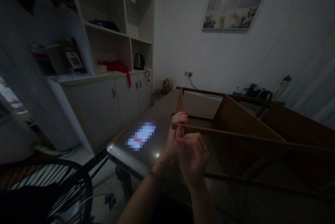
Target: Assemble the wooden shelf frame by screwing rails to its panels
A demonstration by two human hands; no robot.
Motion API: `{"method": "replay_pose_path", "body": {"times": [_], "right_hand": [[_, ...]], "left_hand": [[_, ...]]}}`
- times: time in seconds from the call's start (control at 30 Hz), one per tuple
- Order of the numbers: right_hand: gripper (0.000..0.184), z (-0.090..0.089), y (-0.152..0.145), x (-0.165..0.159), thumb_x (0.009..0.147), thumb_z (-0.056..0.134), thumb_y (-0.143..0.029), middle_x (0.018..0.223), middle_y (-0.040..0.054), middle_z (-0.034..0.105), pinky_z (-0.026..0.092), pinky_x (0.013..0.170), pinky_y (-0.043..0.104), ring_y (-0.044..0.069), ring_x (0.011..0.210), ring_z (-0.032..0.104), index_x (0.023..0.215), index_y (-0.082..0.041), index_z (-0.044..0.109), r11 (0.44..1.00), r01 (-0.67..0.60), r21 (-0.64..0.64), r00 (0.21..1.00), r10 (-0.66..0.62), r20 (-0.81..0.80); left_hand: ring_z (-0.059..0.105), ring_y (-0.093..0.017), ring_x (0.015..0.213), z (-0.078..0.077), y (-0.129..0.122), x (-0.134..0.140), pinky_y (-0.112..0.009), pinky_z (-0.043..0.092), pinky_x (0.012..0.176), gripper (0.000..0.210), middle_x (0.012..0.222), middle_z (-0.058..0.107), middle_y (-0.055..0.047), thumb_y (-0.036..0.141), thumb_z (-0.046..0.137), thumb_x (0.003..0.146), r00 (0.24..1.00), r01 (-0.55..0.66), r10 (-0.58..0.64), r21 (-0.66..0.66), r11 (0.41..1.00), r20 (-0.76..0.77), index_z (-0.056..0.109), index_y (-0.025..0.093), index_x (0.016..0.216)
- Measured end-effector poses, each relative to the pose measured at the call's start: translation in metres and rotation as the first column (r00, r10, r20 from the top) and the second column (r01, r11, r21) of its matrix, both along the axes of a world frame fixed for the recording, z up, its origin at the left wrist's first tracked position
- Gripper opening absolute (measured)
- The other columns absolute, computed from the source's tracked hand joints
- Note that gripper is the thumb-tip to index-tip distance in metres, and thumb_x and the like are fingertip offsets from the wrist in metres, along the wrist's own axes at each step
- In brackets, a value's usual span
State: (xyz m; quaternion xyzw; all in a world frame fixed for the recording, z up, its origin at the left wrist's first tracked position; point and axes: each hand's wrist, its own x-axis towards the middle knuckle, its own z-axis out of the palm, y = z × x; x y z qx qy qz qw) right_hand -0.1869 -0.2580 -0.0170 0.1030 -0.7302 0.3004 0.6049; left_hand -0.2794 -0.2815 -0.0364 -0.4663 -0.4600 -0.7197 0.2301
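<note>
A brown wooden shelf unit (243, 116) lies on its side on the glossy table, its open compartments showing. My left hand (172, 140) is closed around the near left end of its frame, fingers over the wooden rail (209, 130) and thumb against its end. Close beside it, my right hand (195, 152) is held in a pinch with the fingers curled. A thin pale piece (183, 133) shows at the fingertips, close to the rail; it is too small and dim to name.
On the table (162, 107) to the left lies a lit, blurred-out phone (141, 136). A black fan (52, 189) stands at the lower left, near the table's metal edge (128, 159). White cabinets (104, 102) with a kettle (139, 61) line the left wall.
</note>
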Motion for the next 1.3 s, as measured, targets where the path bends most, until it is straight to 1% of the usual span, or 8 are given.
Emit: {"method": "replay_pose_path", "body": {"times": [0.1,0.17,0.27,0.5,0.77,0.93,1.13,1.3], "right_hand": [[0.011,-0.002,0.000,0.000,0.091,0.057,-0.015,0.073,-0.0007,0.059,0.047,0.062,0.025,0.012,0.067,0.056,0.082,-0.022,0.055,0.999,0.034,-0.018,0.999,-0.034,-0.019],[0.008,-0.004,0.001,0.000,0.091,0.056,-0.017,0.076,-0.0006,0.060,0.049,0.063,0.025,0.013,0.068,0.059,0.097,-0.022,0.057,0.996,0.017,-0.091,0.999,-0.020,-0.033],[0.029,-0.005,0.002,0.000,0.092,0.055,-0.020,0.078,-0.0017,0.061,0.054,0.065,0.026,0.012,0.066,0.061,0.120,-0.023,0.051,0.984,-0.034,-0.173,0.999,0.031,-0.021],[0.031,0.002,0.000,0.004,0.093,0.051,-0.013,0.106,0.0070,0.069,0.059,0.078,0.028,0.016,0.094,0.069,0.123,-0.022,0.053,0.989,0.148,0.018,0.986,-0.147,-0.074],[0.025,-0.002,-0.007,0.005,0.095,0.045,-0.014,0.088,0.0050,0.069,0.059,0.066,0.025,0.015,0.079,0.070,0.118,-0.018,0.054,0.966,0.259,-0.026,0.966,-0.259,-0.013],[0.021,0.003,-0.011,0.009,0.096,0.042,-0.013,0.093,0.0057,0.069,0.057,0.066,0.024,0.015,0.081,0.070,0.112,-0.019,0.055,0.973,0.231,-0.022,0.973,-0.231,0.026],[0.022,0.000,-0.001,0.010,0.097,0.042,-0.013,0.096,0.0049,0.067,0.056,0.066,0.024,0.014,0.082,0.067,0.114,-0.022,0.054,0.998,0.055,0.006,0.995,-0.055,0.082],[0.032,-0.006,0.024,0.012,0.095,0.052,-0.014,0.097,0.0053,0.063,0.056,0.072,0.030,0.016,0.088,0.063,0.124,-0.025,0.054,0.978,0.000,0.209,0.999,-0.010,0.045]], "left_hand": [[0.053,-0.023,0.113,0.001,0.000,0.000,-0.049,0.042,0.105,0.027,0.100,0.056,-0.007,0.039,0.031,0.101,0.999,0.049,-0.050,0.060,0.997,0.010,0.052,0.023,0.093],[0.051,-0.023,0.116,0.001,0.000,0.001,-0.047,0.041,0.106,0.026,0.103,0.057,-0.007,0.037,0.032,0.101,0.998,0.060,-0.061,0.058,0.996,0.006,0.052,0.023,0.094],[0.050,-0.022,0.119,0.003,-0.001,0.002,-0.045,0.042,0.106,0.027,0.107,0.056,-0.008,0.035,0.029,0.102,0.999,0.052,-0.053,0.030,0.998,0.012,0.052,0.022,0.096],[0.050,-0.021,0.117,0.001,-0.001,0.002,-0.044,0.040,0.106,0.027,0.107,0.056,-0.008,0.035,0.029,0.102,0.999,0.039,-0.039,0.035,0.999,-0.005,0.052,0.021,0.098],[0.048,-0.023,0.120,0.003,-0.002,0.002,-0.045,0.037,0.108,0.029,0.107,0.055,-0.009,0.036,0.028,0.102,0.998,0.064,-0.064,0.026,0.998,-0.003,0.052,0.022,0.097],[0.048,-0.023,0.120,0.004,-0.002,0.002,-0.047,0.037,0.107,0.029,0.106,0.055,-0.009,0.036,0.027,0.102,0.998,0.065,-0.065,0.029,0.997,-0.002,0.053,0.023,0.096],[0.050,-0.022,0.117,0.004,0.000,0.001,-0.045,0.039,0.106,0.026,0.101,0.056,-0.007,0.035,0.030,0.102,0.998,0.070,-0.069,0.069,0.995,-0.012,0.053,0.022,0.097],[0.051,-0.023,0.117,0.005,0.001,0.002,-0.046,0.041,0.104,0.028,0.100,0.057,-0.007,0.037,0.030,0.102,0.998,0.056,-0.056,0.066,0.996,-0.005,0.052,0.021,0.093]]}}
